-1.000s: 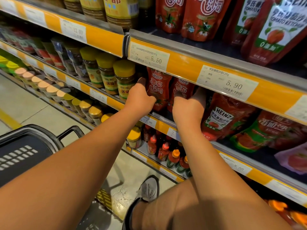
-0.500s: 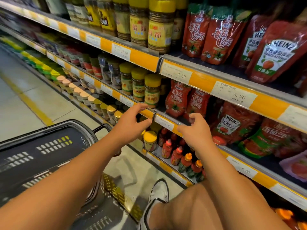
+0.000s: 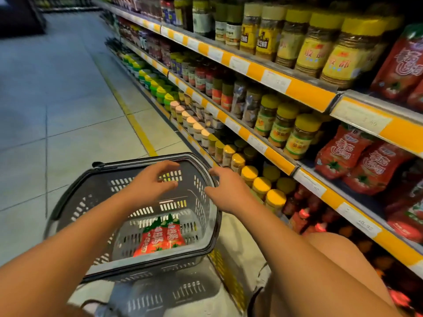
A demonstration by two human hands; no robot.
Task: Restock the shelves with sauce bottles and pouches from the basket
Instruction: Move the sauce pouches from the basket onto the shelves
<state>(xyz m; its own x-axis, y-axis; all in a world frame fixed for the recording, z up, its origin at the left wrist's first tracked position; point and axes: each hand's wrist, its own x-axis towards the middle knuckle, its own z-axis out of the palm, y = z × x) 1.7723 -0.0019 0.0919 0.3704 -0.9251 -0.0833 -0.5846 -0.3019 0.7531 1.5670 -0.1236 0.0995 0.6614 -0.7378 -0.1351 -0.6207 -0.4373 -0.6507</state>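
Observation:
A dark grey plastic basket (image 3: 68,197) stands on the floor in front of me. Red sauce pouches (image 3: 162,236) with green tops lie on its bottom. My left hand (image 3: 153,184) hovers over the basket's middle, empty, fingers spread and curled. My right hand (image 3: 229,191) hangs over the basket's right rim, also empty with fingers apart. On the middle shelf at the right, red pouches (image 3: 357,161) of the same kind stand behind the yellow price rail (image 3: 281,160).
Shelving runs along the right: yellow-lidded jars (image 3: 299,136), small red sauce bottles (image 3: 302,216) on the low shelf, more pouches on the top shelf (image 3: 400,65). My bare knee (image 3: 338,259) is at lower right. Tiled floor with a yellow line (image 3: 128,115) stretches left.
Both hands have left the pouches on the middle shelf and swung down and left over the basket. My view has turned from the shelf down to the basket.

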